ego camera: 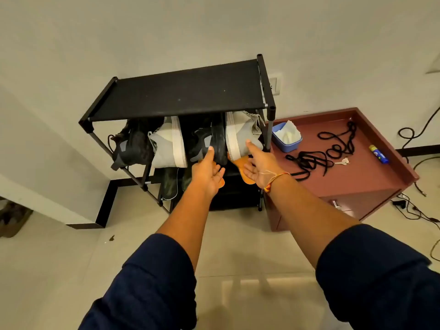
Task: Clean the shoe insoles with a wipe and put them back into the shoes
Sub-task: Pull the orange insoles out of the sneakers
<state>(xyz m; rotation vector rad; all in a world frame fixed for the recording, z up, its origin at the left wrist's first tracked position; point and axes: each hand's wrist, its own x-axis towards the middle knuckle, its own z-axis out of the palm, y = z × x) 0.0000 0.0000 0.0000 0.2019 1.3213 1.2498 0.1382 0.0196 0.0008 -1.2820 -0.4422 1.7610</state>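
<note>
Under the rack's (181, 91) top shelf, the left hand (206, 173), fingers loosely spread, touches a black shoe (209, 144). The right hand (260, 166), open, steadies a grey shoe (242, 134) standing on end; an orange insole (242, 169) angles lengthwise down from it toward the floor.

I see a black rack (181, 91) with two black shoes (133, 146) and two grey shoes (166, 144) with off-white soles, an orange insole (242, 169), a maroon cabinet (357, 172), a blue tub (285, 141), black laces (333, 148), and my navy sleeves (152, 282).
</note>
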